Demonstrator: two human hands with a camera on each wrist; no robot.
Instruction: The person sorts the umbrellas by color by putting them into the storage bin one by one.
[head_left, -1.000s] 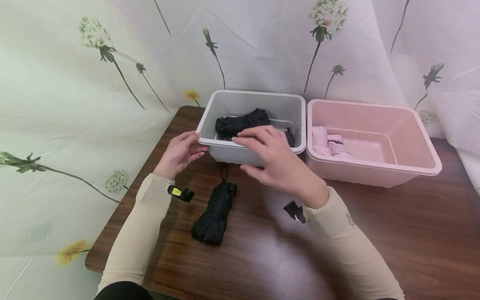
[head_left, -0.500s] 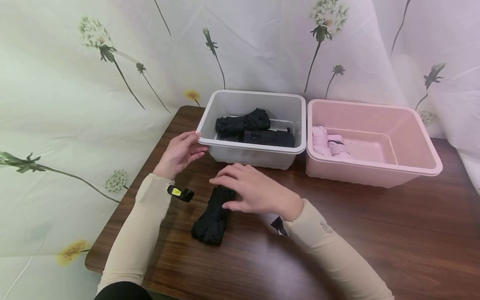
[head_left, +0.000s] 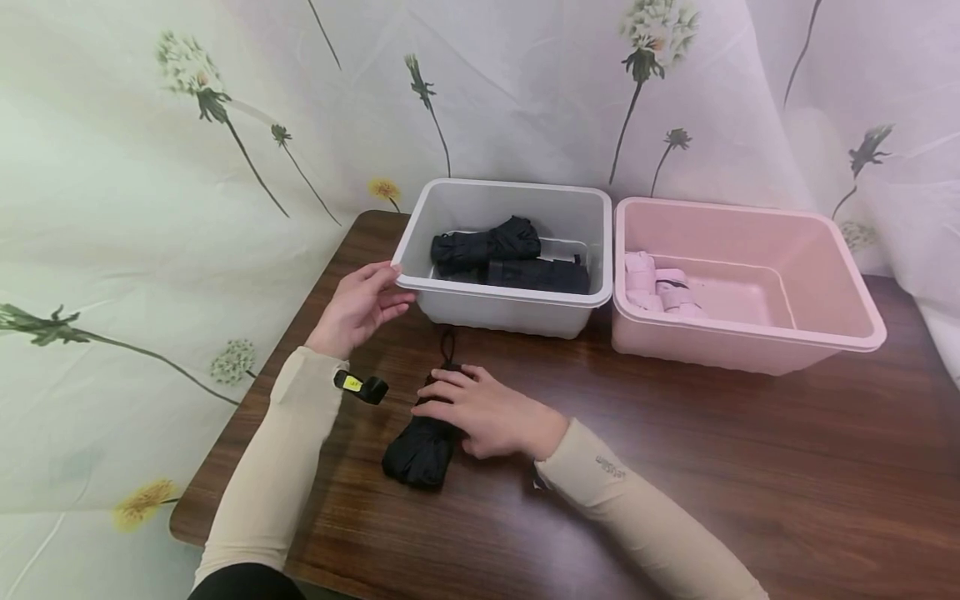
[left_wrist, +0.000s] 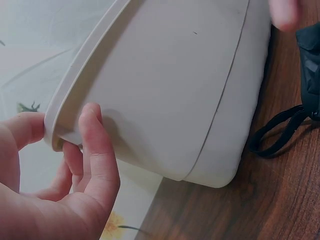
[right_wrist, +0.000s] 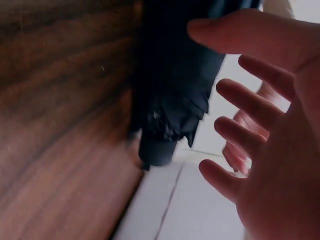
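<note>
A folded black umbrella (head_left: 420,454) lies on the table, its wrist loop (left_wrist: 275,131) pointing at the light grey bin (head_left: 502,315). My right hand (head_left: 491,408) is over the umbrella's middle; in the right wrist view its fingers are spread beside the cloth, not wrapped round it. My left hand (head_left: 354,310) pinches the bin's near left rim corner, thumb and fingers on either side of the lip in the left wrist view. Inside the grey bin lie a black folded umbrella (head_left: 487,244) and a second black one (head_left: 540,277), partly hidden by the front rim.
A pink bin (head_left: 750,354) stands right of the grey one, with pink rolled items (head_left: 675,296) at its left end. Both bins stand on a dark wooden table (head_left: 787,467). A flower-printed cloth (head_left: 525,83) hangs behind and left.
My right hand has moved from above the grey bin down and toward me to the umbrella on the table. The left hand stays at the bin's rim.
</note>
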